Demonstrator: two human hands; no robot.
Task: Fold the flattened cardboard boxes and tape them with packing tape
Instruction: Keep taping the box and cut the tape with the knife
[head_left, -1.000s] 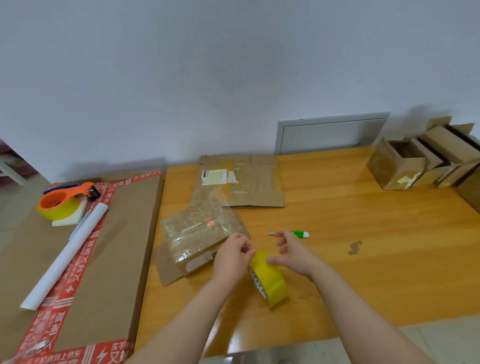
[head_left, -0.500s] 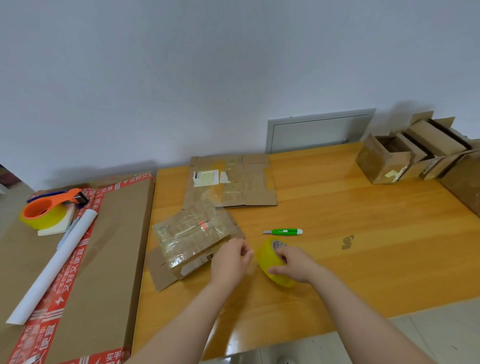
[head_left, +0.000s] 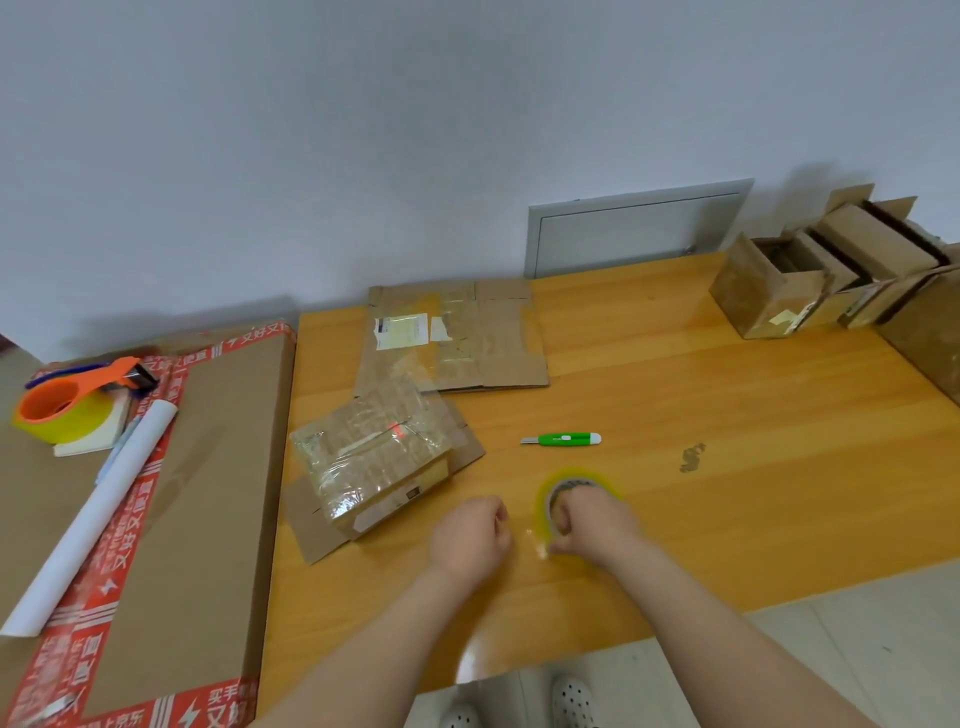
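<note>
**Pulling tape from the roll, next to the box**
Your right hand grips the yellow packing tape roll low over the wooden worktop, bracing it. Your left hand, fingers curled, seems to pinch the glossy free end. The creased cardboard box, slick with old tape, lies just left, and a flattened box waits behind it.

free: tabletop right of cutter | obstacles: taped box left, cutter ahead
</note>
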